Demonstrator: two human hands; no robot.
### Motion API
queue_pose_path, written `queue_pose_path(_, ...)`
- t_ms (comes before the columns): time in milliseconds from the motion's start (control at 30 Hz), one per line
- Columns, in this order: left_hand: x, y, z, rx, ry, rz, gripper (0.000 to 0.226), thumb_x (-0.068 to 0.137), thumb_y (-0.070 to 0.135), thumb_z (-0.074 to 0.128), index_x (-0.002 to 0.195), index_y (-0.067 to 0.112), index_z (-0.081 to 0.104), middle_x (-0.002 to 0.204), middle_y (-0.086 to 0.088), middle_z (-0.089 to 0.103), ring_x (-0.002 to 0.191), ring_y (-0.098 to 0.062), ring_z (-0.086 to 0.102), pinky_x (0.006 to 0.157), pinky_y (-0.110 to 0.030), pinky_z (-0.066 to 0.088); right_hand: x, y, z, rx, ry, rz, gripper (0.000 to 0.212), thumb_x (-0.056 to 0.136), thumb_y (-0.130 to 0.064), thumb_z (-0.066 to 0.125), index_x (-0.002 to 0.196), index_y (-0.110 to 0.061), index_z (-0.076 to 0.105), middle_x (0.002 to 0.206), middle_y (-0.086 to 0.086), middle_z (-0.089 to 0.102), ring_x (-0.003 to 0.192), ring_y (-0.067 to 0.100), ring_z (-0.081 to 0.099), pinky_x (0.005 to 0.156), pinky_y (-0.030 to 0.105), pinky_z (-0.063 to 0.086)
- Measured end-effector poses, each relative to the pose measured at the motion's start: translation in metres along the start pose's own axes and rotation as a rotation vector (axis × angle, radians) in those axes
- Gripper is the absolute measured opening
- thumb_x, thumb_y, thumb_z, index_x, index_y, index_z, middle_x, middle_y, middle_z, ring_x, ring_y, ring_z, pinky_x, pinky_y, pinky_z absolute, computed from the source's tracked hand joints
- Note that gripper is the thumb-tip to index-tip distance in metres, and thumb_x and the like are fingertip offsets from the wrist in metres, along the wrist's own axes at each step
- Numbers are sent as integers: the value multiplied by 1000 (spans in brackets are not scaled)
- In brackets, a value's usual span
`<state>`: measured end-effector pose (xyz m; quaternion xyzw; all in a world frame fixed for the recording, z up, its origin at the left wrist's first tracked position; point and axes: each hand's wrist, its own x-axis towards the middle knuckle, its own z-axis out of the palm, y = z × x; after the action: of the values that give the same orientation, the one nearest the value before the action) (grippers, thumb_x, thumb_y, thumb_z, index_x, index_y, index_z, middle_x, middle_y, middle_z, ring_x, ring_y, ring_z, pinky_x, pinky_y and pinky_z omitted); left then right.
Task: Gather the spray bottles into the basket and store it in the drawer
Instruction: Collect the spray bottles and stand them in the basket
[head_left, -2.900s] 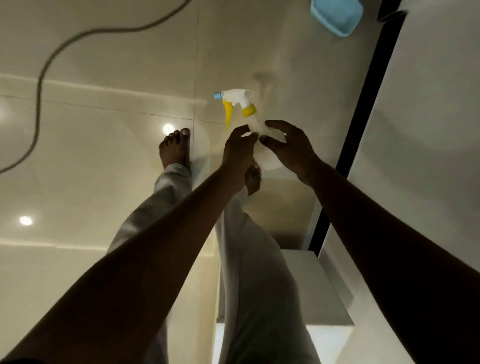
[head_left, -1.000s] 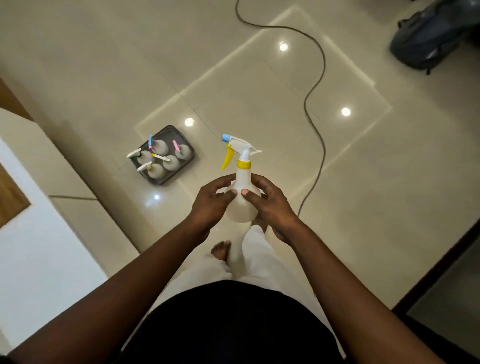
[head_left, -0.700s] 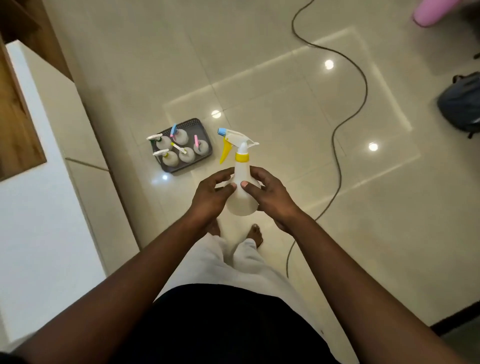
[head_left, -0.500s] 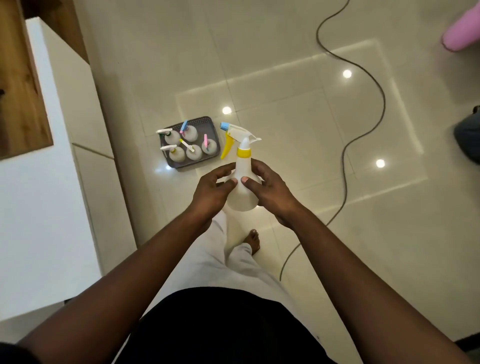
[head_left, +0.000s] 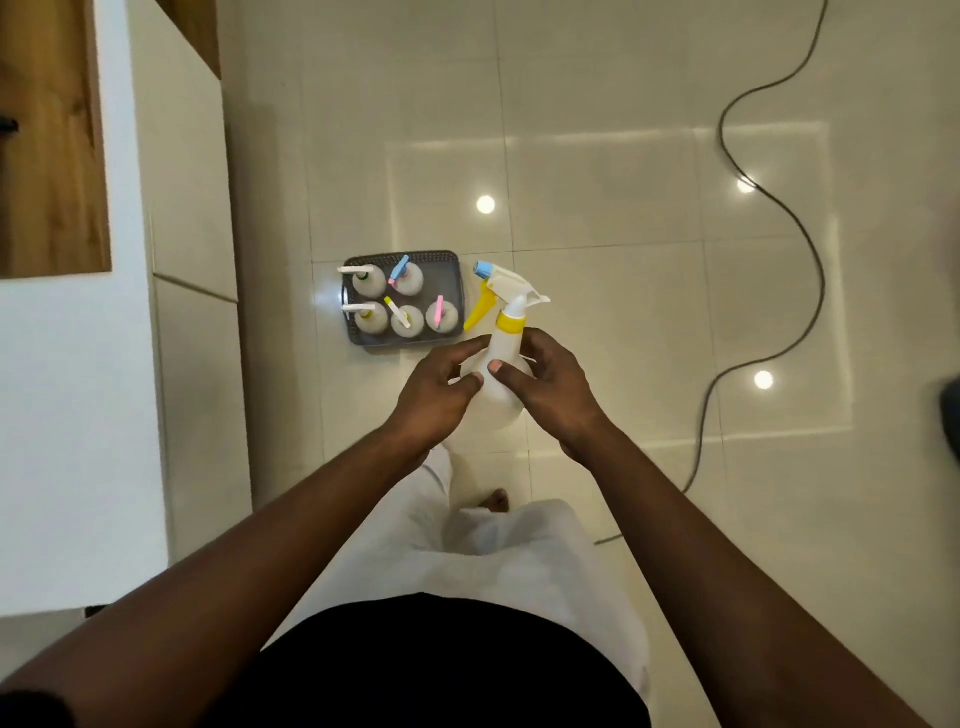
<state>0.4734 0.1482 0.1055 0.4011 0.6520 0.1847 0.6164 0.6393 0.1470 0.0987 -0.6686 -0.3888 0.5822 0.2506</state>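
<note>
I have both hands, left (head_left: 435, 396) and right (head_left: 549, 391), clasped around the white spray bottle (head_left: 500, 387), upright in the air above the floor just right of the dark basket (head_left: 453, 262). That grip is mostly fingertips on a smooth, rounded body, so I judge it could slip as I stoop. The basket already holds five bottles; only its back-right corner looks free, and lowering mine there may knock a neighbour's nozzle.
</note>
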Motion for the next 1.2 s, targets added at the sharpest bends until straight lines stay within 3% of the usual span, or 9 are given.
queue_pose_path(167, 49, 22, -6, -17, 9, -32, 50, 98, 3, 58, 144, 21, 61, 146, -2, 63, 134, -23, 59, 117, -49, 45, 66, -15, -11, -112, -52, -24, 40, 88, -23, 83, 127, -20, 70, 120, -3, 77, 113, 19, 71, 103, 51, 57)
queue_pose_path(400, 130, 34, 1, -212, 176, -178, 57, 97, 5, 58, 144, 35, 60, 151, 8, 59, 140, -16, 55, 117, -50, 45, 173, -20, -7, -356, -78, -157, 49, 87, -22, 85, 132, -16, 69, 127, 1, 75, 117, 21, 69, 100, 33, 53)
queue_pose_path(533, 185, 20, 8, -285, 276, -225, 58, 98, 4, 56, 149, 31, 54, 147, 18, 54, 141, -7, 48, 105, -16, 40, 232, -1, 13, -406, -63, -256, 46, 88, -15, 82, 132, -13, 69, 124, 1, 75, 113, 14, 68, 99, 27, 53)
queue_pose_path(667, 241, -5, 11, -319, 348, -274, 60, 100, 0, 51, 155, 24, 46, 157, 4, 51, 138, -4, 45, 103, -11, 31, 293, 33, 38, -432, -91, -357, 50, 86, -7, 80, 135, -14, 67, 131, -3, 72, 118, -2, 60, 101, 4, 39)
queue_pose_path(767, 281, -39, 10, -248, 386, -269, 62, 100, 1, 53, 156, 24, 44, 142, 13, 50, 100, 38, 25, 74, 18, 10, 347, 71, 61, -468, -112, -383, 51, 88, -9, 79, 137, -12, 65, 135, -1, 71, 124, 11, 65, 104, 11, 44)
queue_pose_path(867, 317, -75, 4, -235, 375, -297, 55, 100, 0, 53, 151, 20, 53, 139, 9, 57, 105, 25, 38, 71, 19, 10, 395, 111, 81, -489, -96, -418, 50, 92, -15, 77, 140, -13, 63, 136, -2, 69, 124, 11, 64, 103, 21, 50)
queue_pose_path(967, 350, -117, -5, -381, 391, -352, 42, 101, 1, 53, 139, 14, 65, 138, 2, 67, 126, -5, 59, 88, 5, 36, 441, 150, 100, -537, -138, -446, 49, 93, -16, 76, 140, -14, 62, 136, -9, 66, 123, 1, 62, 104, 21, 50)
queue_pose_path(1067, 376, -155, -12, -443, 477, -389, 34, 101, 3, 54, 130, 13, 70, 126, 2, 72, 112, -6, 64, 79, 4, 44, 477, 180, 114, -583, -200, -455, 47, 93, -16, 76, 138, -17, 63, 132, -19, 62, 114, -19, 54, 99, 17, 51)
queue_pose_path(1200, 403, -192, -17, -496, 511, -396, 34, 100, 1, 55, 129, 8, 70, 121, 0, 73, 103, -6, 66, 84, -5, 50, 517, 209, 130, -675, -290, -494, 45, 93, -15, 75, 137, -11, 64, 137, 1, 69, 123, 12, 64, 102, 6, 41)
